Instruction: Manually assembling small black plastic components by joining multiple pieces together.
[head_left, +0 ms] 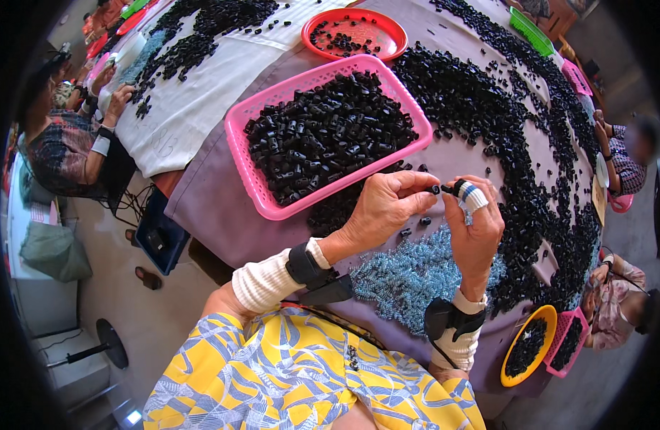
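Observation:
In front of me, my left hand (383, 208) is closed, pinching a small black plastic piece (436, 189) between thumb and forefinger. Close to it, my right hand (477, 229) is also closed, its thumb and fingertips on another small dark part (450, 188); whether the two parts touch, I cannot tell. A white and blue band wraps one right finger. Below both hands lies a heap of tiny pale-blue pieces resembling springs (408, 276). Beyond my left hand, a pink basket (237, 154) holds many black plastic pieces (330, 132).
Loose black pieces (444, 86) spread across the cloth-covered table (215, 193). A red tray (394, 36) stands behind the basket; a yellow tray (507, 369) and a pink basket (565, 358) are at the right edge. Other people sit left (65, 143) and right (620, 301).

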Available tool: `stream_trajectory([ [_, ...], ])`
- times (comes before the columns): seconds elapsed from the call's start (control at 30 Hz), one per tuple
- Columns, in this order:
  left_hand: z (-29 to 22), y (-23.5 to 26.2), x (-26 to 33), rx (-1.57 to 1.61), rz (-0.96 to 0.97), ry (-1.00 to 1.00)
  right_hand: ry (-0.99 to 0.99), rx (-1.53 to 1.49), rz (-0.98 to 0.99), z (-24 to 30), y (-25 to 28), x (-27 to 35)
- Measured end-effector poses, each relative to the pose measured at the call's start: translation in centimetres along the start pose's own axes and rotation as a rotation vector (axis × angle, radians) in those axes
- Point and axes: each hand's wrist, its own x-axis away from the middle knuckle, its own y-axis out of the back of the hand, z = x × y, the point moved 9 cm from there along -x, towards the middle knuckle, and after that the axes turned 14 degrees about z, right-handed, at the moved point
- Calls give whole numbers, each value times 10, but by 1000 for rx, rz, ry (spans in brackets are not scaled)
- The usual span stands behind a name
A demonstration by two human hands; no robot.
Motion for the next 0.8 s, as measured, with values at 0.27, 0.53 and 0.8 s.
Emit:
stream_trajectory([
  [0.27,-5,0,0,-107,9,-16,121,162,18,14,-5,-1],
  [0.53,-3,1,0,-184,14,8,135,226,54,17,-8,-1],
  [0.8,-9,2,-1,-277,-8,-48,145,252,82,16,-12,0],
])
